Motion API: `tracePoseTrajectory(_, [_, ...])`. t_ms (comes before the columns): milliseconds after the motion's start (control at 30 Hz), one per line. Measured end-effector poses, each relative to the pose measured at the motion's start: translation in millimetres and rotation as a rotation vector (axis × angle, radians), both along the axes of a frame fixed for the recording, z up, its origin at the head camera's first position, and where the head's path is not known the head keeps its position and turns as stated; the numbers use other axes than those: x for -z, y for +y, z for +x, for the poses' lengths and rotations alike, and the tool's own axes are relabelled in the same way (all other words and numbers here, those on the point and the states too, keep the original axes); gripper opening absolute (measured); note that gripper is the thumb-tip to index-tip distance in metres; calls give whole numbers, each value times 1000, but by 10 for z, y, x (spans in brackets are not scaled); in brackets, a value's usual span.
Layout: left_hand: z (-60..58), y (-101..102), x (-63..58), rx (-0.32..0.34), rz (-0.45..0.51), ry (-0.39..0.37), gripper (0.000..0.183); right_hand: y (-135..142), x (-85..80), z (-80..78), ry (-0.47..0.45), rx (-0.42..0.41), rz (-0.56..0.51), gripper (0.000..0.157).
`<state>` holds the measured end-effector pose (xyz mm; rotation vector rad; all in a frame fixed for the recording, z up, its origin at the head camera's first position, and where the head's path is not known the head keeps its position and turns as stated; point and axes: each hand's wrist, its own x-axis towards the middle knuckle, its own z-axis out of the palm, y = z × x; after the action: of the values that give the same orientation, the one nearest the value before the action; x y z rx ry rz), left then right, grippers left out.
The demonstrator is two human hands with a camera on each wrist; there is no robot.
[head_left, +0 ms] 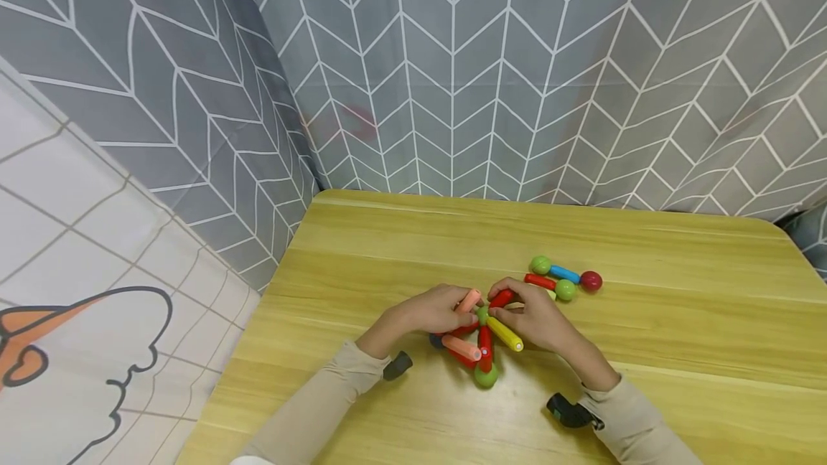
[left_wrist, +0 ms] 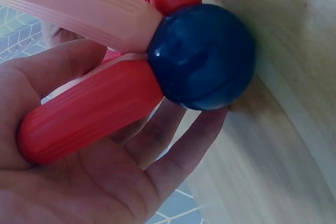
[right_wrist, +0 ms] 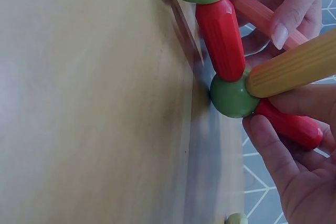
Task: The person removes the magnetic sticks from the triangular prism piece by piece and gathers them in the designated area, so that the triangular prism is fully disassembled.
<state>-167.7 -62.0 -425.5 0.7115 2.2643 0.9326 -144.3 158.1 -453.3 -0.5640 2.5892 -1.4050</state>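
A toy structure of ribbed rods and balls sits on the table between both hands. My left hand [head_left: 441, 310] holds it from the left, with a red rod [left_wrist: 94, 108] across the palm and the fingers reaching under a dark blue ball [left_wrist: 205, 56]. Coral rods [head_left: 461, 347] angle up beside that hand. On the other side, my right hand [head_left: 536, 316] pinches a red rod [right_wrist: 290, 125] close to a green ball [right_wrist: 234, 99]. A yellow rod [head_left: 505, 334] sticks out from this ball. Another green ball [head_left: 486, 377] forms the structure's near corner.
Behind the right hand lie loose pieces: a blue rod [head_left: 565, 274] between a green ball [head_left: 540, 265] and a dark red ball [head_left: 591, 280], plus a red rod [head_left: 540, 281] with a green ball [head_left: 565, 290]. A patterned curtain [head_left: 452, 77] hangs along the table's back edge.
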Motion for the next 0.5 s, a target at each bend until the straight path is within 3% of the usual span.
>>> tracePoseTrajectory(500, [-6, -4, 10, 10, -4, 12, 12, -9, 45, -6, -54, 8, -15, 18])
